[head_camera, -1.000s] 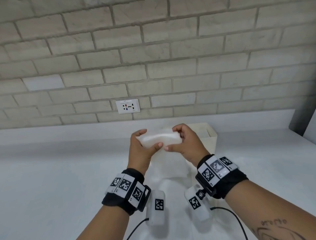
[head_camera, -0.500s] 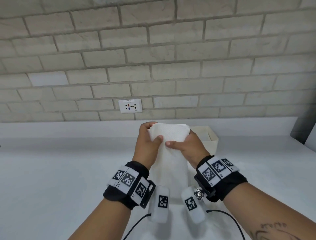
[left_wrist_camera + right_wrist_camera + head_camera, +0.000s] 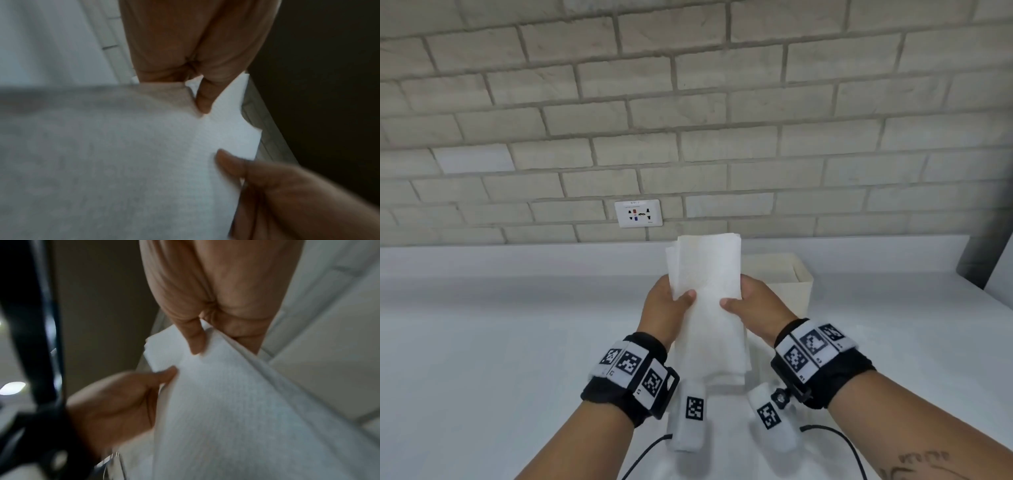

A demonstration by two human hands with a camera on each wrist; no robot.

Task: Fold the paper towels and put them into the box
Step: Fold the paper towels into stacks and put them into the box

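Observation:
A white paper towel point(image 3: 709, 274), folded into a long narrow strip, stands upright between my two hands above the counter. Its top end rises above my thumbs and its lower end hangs down toward my wrists. My left hand point(image 3: 669, 303) pinches its left edge, thumb on the near face. My right hand point(image 3: 748, 303) pinches the right edge the same way. The left wrist view shows my left hand point(image 3: 202, 97) with its thumb pressed on the towel point(image 3: 123, 162). The right wrist view shows my right hand point(image 3: 196, 340) pinching the towel point(image 3: 226, 402). The cream box point(image 3: 799, 291) stands open just behind my right hand.
The white counter point(image 3: 482, 342) runs to a brick wall with a socket plate point(image 3: 638, 213). A dark upright post point(image 3: 976, 260) stands at the far right. Black cables point(image 3: 647, 452) trail from my wrist cameras at the near edge.
The towel was bunched sideways between my hands. It has been turned and drawn out into a tall upright strip, and my thumbs now lie lower on it.

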